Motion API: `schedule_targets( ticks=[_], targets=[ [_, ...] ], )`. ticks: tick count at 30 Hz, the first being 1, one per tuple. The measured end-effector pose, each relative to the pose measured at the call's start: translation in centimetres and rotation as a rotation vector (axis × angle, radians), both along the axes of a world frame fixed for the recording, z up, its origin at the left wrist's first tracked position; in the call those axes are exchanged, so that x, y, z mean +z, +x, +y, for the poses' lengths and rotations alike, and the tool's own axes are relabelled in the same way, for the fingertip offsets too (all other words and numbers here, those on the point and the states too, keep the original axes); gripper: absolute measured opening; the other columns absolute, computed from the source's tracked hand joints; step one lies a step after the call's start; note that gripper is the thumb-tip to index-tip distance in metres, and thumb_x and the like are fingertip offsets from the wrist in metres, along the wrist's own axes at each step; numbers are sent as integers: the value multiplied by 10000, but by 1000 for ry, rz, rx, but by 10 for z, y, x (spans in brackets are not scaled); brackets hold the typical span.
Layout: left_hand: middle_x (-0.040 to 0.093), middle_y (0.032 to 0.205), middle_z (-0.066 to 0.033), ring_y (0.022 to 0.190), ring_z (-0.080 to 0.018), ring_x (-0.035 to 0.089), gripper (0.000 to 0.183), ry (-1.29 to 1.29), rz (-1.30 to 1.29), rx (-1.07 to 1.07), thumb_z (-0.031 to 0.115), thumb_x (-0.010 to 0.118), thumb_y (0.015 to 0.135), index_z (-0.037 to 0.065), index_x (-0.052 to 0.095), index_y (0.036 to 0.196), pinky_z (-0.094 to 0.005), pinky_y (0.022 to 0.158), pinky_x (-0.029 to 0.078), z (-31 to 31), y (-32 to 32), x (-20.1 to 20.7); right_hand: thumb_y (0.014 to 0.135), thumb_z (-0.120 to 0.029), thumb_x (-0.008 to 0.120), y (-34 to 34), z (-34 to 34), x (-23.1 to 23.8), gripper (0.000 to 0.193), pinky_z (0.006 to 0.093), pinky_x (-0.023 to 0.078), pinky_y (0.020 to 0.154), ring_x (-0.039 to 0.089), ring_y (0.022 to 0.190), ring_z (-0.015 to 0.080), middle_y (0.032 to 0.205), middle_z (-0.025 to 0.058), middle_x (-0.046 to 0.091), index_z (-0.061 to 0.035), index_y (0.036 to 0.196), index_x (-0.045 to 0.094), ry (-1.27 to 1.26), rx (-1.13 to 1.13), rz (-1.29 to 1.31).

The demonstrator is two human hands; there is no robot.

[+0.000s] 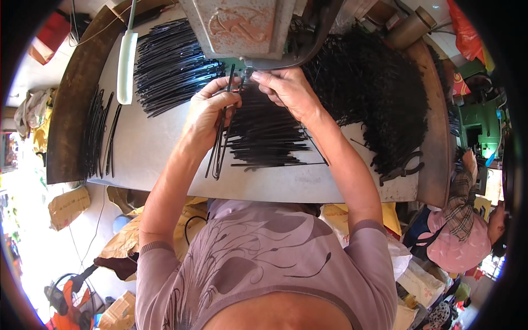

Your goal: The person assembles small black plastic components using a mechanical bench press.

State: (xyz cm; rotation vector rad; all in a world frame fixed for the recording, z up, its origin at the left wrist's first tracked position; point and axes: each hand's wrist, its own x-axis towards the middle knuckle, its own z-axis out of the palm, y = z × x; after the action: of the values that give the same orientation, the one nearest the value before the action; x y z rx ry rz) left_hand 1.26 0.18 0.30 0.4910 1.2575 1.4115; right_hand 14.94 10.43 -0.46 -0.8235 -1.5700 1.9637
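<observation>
The slim black metal-looking strips [218,168] lie in the left hand [213,107], whose thumb and fingers pinch them together past their middle, toward the far end. Their long axis runs near to far, leaning a little: near ends to the left, hanging over the pale worktable [165,159], far ends slanting right toward the worn grey metal machine head [239,27]. The left hand is plainly the nearer one, since it has them.

The right hand [289,91] sits just right of the strips' far ends, its thumb and forefinger drawn close together at the machine's underside (whether they pinch something small there, I cannot tell). Another thin black strip [314,146] slopes from beneath that hand to the near right; whether it is gripped is hidden.

From the left grip, then, most of the strips' length lies on the near side, with short ends beyond the fingers, left of the right fingertips.
</observation>
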Motion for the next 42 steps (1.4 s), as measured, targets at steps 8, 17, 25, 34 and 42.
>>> schedule_targets(
  ticks=[8,17,25,34,42],
  targets=[
    [557,644,-25,450,-29,437,214,22,-12,5,24,569,722,78,571,929,-146,385,321,1,-1,-7,796,-190,575,-4,0,-5,137,129,231,368,344,451,-8,579,-55,451,-53,796,586,33,-6,31],
    [547,632,-24,437,-33,417,114,-8,9,8,55,575,739,65,559,852,-150,379,307,1,1,-5,803,-174,554,-2,-4,1,145,136,223,360,347,446,-2,578,-34,459,-33,811,584,-33,-18,-22],
    [539,624,-25,433,-39,418,110,28,57,-101,129,596,780,73,526,717,-152,376,307,-8,-4,-3,808,-139,540,9,-14,7,147,139,254,360,369,445,9,602,1,491,5,816,571,-115,-15,-23],
    [540,660,-4,466,-28,424,87,66,-14,25,134,559,810,73,518,763,-149,397,329,0,11,-15,811,-124,531,-9,-22,-2,130,153,252,363,373,438,23,596,3,500,-7,766,565,-83,-112,75],
    [528,642,-14,465,-43,424,117,122,-6,74,98,574,788,78,489,710,-161,391,324,5,15,-19,815,-96,514,-11,-24,-4,152,182,323,381,414,436,45,560,14,507,17,725,560,-47,-153,96]
  ],
)
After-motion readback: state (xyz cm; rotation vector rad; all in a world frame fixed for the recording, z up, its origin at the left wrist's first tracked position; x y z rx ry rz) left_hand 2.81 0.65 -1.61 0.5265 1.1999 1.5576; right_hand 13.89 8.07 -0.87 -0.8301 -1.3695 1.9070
